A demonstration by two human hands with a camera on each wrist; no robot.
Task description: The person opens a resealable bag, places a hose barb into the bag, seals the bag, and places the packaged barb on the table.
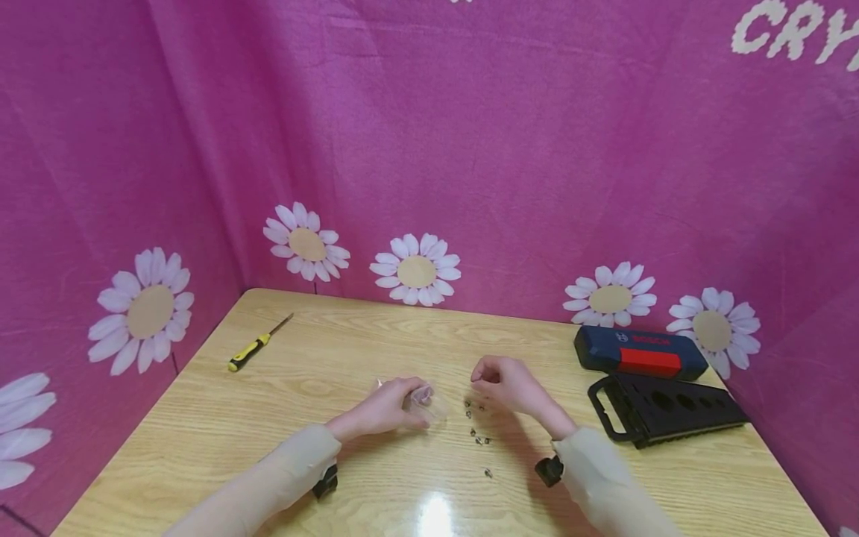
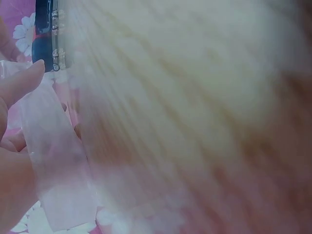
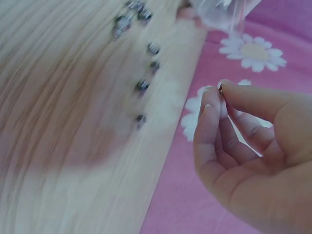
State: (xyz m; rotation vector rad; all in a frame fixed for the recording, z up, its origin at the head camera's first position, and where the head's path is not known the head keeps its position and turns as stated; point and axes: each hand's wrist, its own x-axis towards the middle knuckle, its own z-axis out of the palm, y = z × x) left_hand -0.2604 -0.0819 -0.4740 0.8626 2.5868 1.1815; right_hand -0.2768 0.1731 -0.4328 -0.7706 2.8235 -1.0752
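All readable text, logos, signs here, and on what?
"BOSCH", beside a round emblem: on the blue-and-red case.
"CRY", cut off at the picture's edge: on the pink cloth.
White marks at the head view's top edge: cut off, unreadable.

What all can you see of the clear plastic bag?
The bag is clear, colourless and creased, of what looks like thin plastic, with shiny highlights. The left hand grips it over the wooden table, to the left of the small metal parts in the head view. The left wrist view shows a long, straight-edged strip of it. Its contents, if any, can't be made out.
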